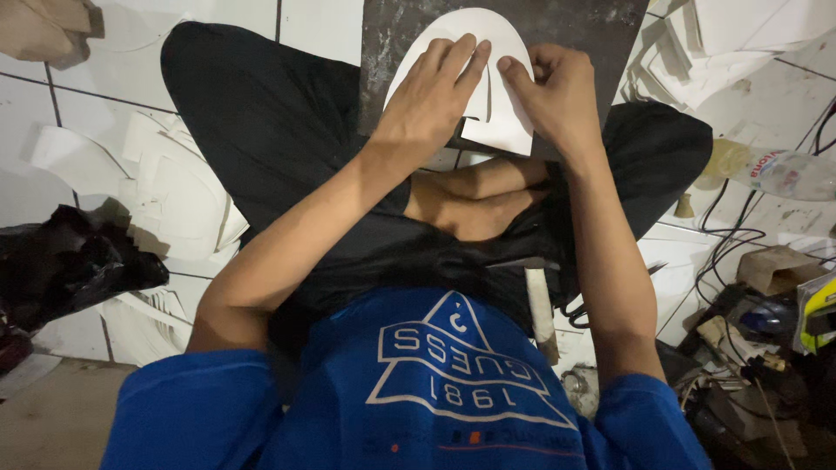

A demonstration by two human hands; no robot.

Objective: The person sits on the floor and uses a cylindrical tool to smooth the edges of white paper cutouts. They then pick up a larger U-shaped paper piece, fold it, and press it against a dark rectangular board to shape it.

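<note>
A: On the dark board across the person's lap lies the white cut-out piece, rounded at its far end, squared off at the near edge.

B: And both hands are right on it. The left hand lies flat across the piece, fingers stretched out and pressed down on its left half, gripping nothing.

A: The right hand sits at the right edge, fingers curled in, the thumb and fingertips pinching that side of the white piece. Fingertips of both hands almost meet near the middle.

B: Just under the board, the person's bare feet are crossed over black trousers; nearer the camera, a blue shirt.

A: Out on the white tiled floor, more white cut pieces pile up to the person's left, beside a black bag.

B: To the right, another stack of white offcuts, a clear plastic bottle on its side, black cables and cluttered tools.
</note>
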